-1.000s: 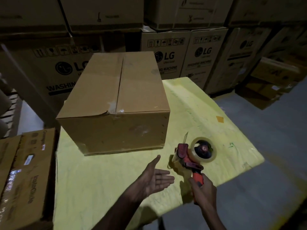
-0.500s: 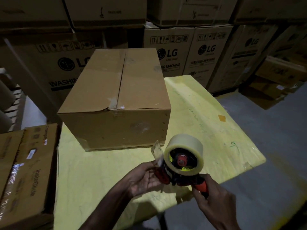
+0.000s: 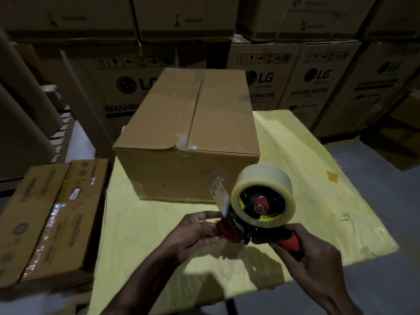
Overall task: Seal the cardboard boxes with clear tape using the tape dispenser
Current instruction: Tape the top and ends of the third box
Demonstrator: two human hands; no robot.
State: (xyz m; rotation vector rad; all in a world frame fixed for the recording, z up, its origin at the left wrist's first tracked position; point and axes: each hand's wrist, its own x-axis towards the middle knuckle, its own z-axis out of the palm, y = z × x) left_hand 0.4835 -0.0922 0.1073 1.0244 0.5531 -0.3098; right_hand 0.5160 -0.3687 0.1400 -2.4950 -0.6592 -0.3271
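A brown cardboard box (image 3: 188, 135) stands on the yellow table (image 3: 302, 169), its top flaps folded closed with a bare centre seam. In front of it I hold a red tape dispenser (image 3: 234, 230) with a roll of clear tape (image 3: 263, 198) above the table's near edge. My right hand (image 3: 318, 253) grips its orange handle. My left hand (image 3: 195, 235) pinches the dispenser's front end just below the metal blade plate.
Flat cartons (image 3: 52, 219) lie stacked to the left of the table. Large LG washing machine boxes (image 3: 268, 80) form a wall behind. Brown cardboard tubes (image 3: 20, 123) lean at the far left. Grey floor (image 3: 386, 223) lies to the right.
The dispenser was lifted off the table by my right hand and turned roll-up. My left hand went from open beside it to pinching its front end. The view has moved closer.
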